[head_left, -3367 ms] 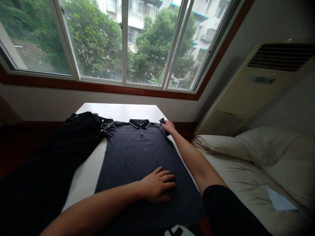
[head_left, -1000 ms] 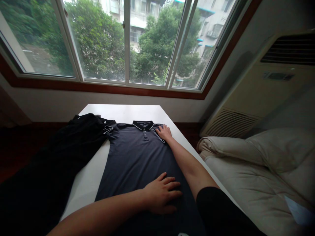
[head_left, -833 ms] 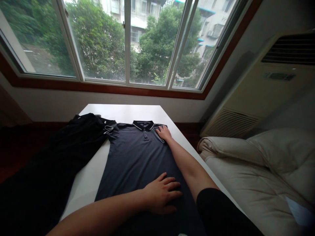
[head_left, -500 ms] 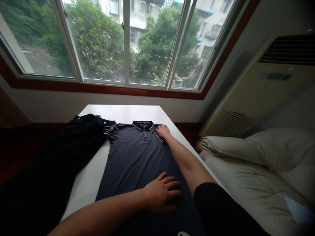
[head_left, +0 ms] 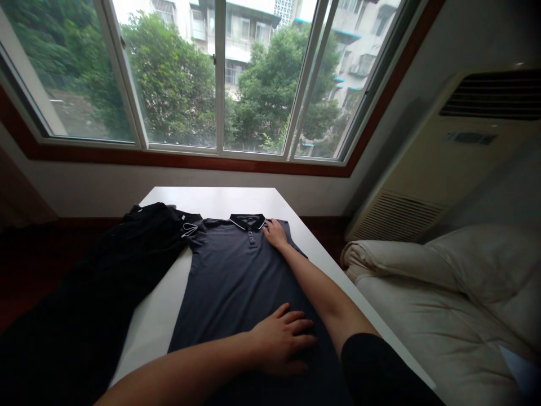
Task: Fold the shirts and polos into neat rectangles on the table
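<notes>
A dark grey polo shirt (head_left: 228,270) lies face up on the white table (head_left: 156,316), its black, white-edged collar (head_left: 247,221) towards the window. My left hand (head_left: 284,340) rests flat on the lower part of the shirt, fingers spread. Beside the collar, my right hand (head_left: 274,232) lies on the shoulder with its fingers apart. The left-side sleeve shows a white-edged cuff (head_left: 190,229); the sleeve at right lies out past my right hand, partly behind my forearm.
Dark clothes (head_left: 105,265) cover the table's left side and hang over its edge. A cream sofa (head_left: 422,304) stands at the right, below a floor-standing air conditioner (head_left: 422,163). The window (head_left: 220,79) is beyond the table.
My right hand has moved left from the sleeve to beside the collar. The right-side sleeve, folded in before, now lies outward. My left hand stays on the shirt. The view has tilted up slightly.
</notes>
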Motion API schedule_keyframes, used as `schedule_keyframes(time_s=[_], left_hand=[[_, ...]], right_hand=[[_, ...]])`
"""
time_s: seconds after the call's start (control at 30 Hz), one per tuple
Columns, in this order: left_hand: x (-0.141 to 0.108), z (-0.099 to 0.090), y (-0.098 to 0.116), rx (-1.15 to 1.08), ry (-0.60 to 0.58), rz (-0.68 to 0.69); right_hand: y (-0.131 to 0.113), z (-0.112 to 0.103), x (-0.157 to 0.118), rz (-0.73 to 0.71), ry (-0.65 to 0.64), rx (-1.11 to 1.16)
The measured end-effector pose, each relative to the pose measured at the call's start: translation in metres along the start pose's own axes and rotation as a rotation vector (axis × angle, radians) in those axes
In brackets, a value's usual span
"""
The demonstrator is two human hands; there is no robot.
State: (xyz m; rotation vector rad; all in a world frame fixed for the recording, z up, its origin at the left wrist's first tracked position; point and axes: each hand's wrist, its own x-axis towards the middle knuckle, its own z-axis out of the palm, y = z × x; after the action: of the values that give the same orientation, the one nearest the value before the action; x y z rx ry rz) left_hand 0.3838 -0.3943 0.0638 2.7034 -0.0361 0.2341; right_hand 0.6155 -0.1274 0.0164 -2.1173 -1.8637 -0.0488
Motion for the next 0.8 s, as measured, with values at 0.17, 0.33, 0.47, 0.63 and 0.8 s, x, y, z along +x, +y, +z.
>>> schedule_keyframes(time_s=[0.17,0.33,0.47,0.63,0.8], left_hand=[[0.001,0.001,0.002,0.012,0.001,-0.021],[0.001,0.0,0.004,0.021,-0.004,-0.02],[0.002,0.0,0.004,0.014,-0.003,-0.022],[0.004,0.001,0.004,0.023,-0.011,-0.027],[0.004,-0.001,0.005,0.018,-0.018,-0.035]], right_hand=[[0.007,-0.012,-0.02,0.053,0.001,0.017],[0.028,-0.015,-0.039,0.22,-0.148,0.006],[0.036,-0.015,-0.04,0.212,-0.209,-0.003],[0.041,-0.024,-0.033,0.163,-0.209,0.049],[0.055,-0.05,-0.034,0.136,-0.048,0.257]])
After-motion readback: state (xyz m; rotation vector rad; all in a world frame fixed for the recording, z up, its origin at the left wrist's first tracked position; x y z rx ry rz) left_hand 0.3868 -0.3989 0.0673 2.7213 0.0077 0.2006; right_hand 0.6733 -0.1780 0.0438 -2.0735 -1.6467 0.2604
